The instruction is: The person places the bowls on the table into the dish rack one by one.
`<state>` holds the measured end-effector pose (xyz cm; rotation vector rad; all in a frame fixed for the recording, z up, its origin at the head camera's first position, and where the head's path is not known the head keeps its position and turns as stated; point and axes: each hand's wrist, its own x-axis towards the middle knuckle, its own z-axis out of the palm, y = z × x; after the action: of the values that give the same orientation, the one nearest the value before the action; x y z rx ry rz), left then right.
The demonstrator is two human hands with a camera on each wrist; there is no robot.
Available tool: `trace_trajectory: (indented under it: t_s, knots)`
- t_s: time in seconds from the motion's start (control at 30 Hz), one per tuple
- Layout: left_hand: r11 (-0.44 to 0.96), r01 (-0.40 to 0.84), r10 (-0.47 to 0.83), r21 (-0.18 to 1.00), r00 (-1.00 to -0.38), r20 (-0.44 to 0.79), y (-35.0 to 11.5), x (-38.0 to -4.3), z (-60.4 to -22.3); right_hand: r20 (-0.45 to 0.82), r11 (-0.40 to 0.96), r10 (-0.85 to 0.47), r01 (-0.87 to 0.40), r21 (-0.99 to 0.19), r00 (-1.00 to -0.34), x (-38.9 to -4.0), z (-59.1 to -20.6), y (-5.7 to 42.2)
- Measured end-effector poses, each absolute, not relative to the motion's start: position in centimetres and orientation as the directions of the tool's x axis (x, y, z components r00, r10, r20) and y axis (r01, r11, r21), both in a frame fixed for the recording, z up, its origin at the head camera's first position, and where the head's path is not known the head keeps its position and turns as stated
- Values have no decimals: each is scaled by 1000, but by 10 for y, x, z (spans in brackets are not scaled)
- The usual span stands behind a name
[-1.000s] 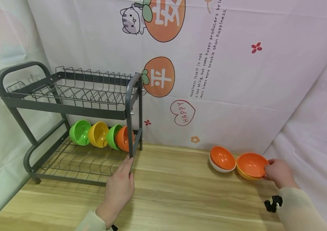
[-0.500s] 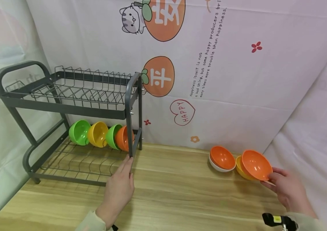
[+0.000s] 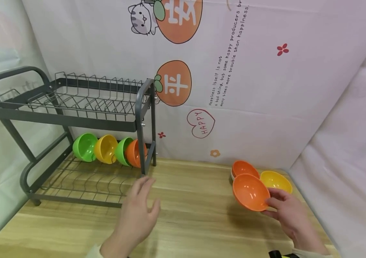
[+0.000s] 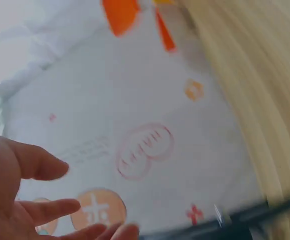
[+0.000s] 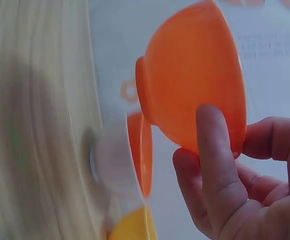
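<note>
My right hand pinches the rim of an orange bowl, lifted above the table with its opening tilted toward the head camera. The right wrist view shows the thumb and fingers on either side of the rim of this orange bowl. Just behind it, another orange bowl sits in a white bowl, and a yellow bowl stands to the right. My left hand hovers near the front right post of the dark dish rack, fingers spread and holding nothing.
On the rack's lower tier, a green bowl, a yellow bowl, a second green bowl and an orange bowl lean in a row. Printed cloth hangs behind the wooden table.
My right hand has lifted the orange bowl out of the yellow one and carried it left and nearer. The left hand has come off the rack post, its fingers spreading.
</note>
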<state>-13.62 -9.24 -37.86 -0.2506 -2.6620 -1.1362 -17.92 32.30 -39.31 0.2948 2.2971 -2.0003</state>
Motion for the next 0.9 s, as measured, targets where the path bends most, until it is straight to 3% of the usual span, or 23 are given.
trace_trajectory:
  t_s: [0.07, 0.17, 0.3, 0.37, 0.57, 0.9]
  knots:
    - [515, 230, 137, 826, -973, 186, -84, -132, -374, -175, 139, 75, 184, -973, -982, -176, -391, 309]
    - [163, 77, 286, 984, -958, 28, -69, -130, -378, -166, 145, 57, 173, -974, -984, -169, -387, 286]
    - [-239, -223, 447, 945, -889, -96, -52, -132, -388, -162, 159, 32, 165, -973, -986, -159, -382, 254]
    - [-348, -329, 499, 878, -858, -124, -46, -133, -391, -161, 165, 15, 161, -973, -987, -154, -379, 240]
    - [-455, -446, 549, 771, -822, -152, -43, -136, -394, -146, 170, -76, 131, -977, -986, -143, -372, 212]
    - [-490, -432, 493, 757, -854, -167, -54, -140, -401, -149, 127, -149, 130, -983, -978, -138, -374, 195]
